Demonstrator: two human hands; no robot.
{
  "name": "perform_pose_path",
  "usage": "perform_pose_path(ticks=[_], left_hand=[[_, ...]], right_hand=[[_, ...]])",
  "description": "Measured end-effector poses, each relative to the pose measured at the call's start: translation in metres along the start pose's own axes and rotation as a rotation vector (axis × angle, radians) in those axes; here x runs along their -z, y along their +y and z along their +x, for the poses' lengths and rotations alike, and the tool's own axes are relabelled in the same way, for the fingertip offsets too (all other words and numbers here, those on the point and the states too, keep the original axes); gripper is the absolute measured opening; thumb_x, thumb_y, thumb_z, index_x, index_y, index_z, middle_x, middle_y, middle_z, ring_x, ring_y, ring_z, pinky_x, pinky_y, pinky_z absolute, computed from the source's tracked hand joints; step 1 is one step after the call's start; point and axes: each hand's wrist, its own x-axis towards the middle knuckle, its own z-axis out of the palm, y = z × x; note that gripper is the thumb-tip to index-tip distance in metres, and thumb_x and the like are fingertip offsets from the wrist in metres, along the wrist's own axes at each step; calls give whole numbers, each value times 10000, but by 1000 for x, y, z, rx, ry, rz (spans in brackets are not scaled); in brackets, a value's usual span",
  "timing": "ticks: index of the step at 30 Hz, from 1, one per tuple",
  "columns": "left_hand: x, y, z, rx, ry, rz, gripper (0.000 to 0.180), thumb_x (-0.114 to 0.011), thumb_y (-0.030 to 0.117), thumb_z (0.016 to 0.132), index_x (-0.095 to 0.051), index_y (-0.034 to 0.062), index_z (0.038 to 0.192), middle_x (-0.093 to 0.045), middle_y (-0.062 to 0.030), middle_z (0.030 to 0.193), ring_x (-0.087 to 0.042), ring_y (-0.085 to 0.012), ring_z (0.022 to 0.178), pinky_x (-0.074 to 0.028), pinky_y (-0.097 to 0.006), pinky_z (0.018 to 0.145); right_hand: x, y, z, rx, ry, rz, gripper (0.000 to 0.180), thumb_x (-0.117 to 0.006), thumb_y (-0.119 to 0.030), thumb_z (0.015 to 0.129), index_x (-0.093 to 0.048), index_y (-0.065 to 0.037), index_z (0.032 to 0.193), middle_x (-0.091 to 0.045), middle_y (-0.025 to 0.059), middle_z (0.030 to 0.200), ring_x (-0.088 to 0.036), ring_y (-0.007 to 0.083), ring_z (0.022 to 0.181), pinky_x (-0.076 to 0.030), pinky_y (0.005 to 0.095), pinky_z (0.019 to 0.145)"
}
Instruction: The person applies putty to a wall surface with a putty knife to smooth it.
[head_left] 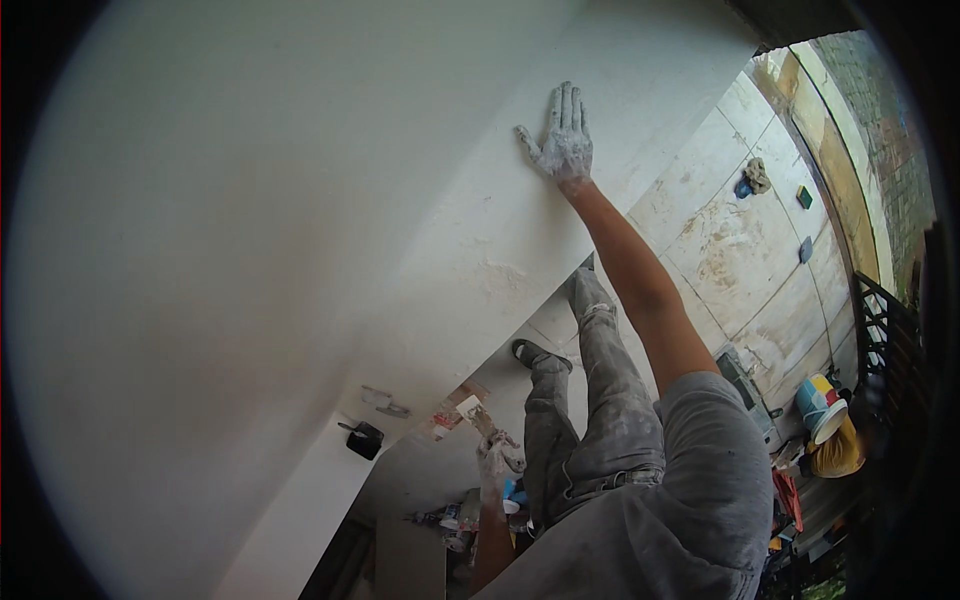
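My right hand point(566, 145), coated in white dust, lies flat against a pale wall point(430, 130) with its fingers stretched and the thumb spread. Nothing is held in it. Lower down, at the left of my body, my left hand point(496, 453) is closed on a putty knife point(472, 410). Its blade points up and away from me, near the wall's lower edge. Below my right hand the wall has a rough, flaking patch point(505, 277). A small black square thing point(363, 440) shows on the wall to the left of the putty knife.
Dusty tiles cover the floor point(690, 225) at the right. On them lie a crumpled rag point(757, 176), a green sponge point(804, 197) and a blue-grey piece point(806, 250). A multicoloured bucket point(822, 410) stands by a yellow thing point(838, 450). Clutter point(455, 520) lies beyond my left forearm.
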Motion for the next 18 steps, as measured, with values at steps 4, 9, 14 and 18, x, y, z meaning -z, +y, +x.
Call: perform_pose_path(ticks=[4,9,14,18], left_hand=[[13,-26,-13,20,-23,-31,104,-507,122,869,-555,30,870,-548,-41,722,-552,-137,677,-471,-294,663],[35,-56,-26,-161,6,-71,84,-512,96,867,-552,23,879,-551,-41,715,-555,-136,665,-481,-294,660],[102,-152,-56,-84,130,-235,96,-520,106,865,-560,27,900,-570,-56,750,-576,-153,675,-502,-307,657],[118,-214,-88,-32,238,-389,108,-500,103,864,-556,20,904,-570,-60,702,-581,-156,647,-473,-281,594]], right_hand=[[-7,-83,-56,111,-35,189,786,-476,-478,867,-262,87,1369,-248,240,1444,-231,348,1354,-193,415,1117],[-30,-177,-173,369,-278,356,778,-490,-442,859,-219,51,1398,-226,197,1467,-228,309,1363,-206,379,1120],[-21,-192,-200,509,-390,404,784,-491,-397,875,-114,6,1433,-200,185,1478,-249,316,1351,-229,374,1114],[-23,-120,-123,170,-102,-38,858,-429,-545,880,-145,70,1406,-186,202,1479,-189,320,1370,-167,374,1127]])
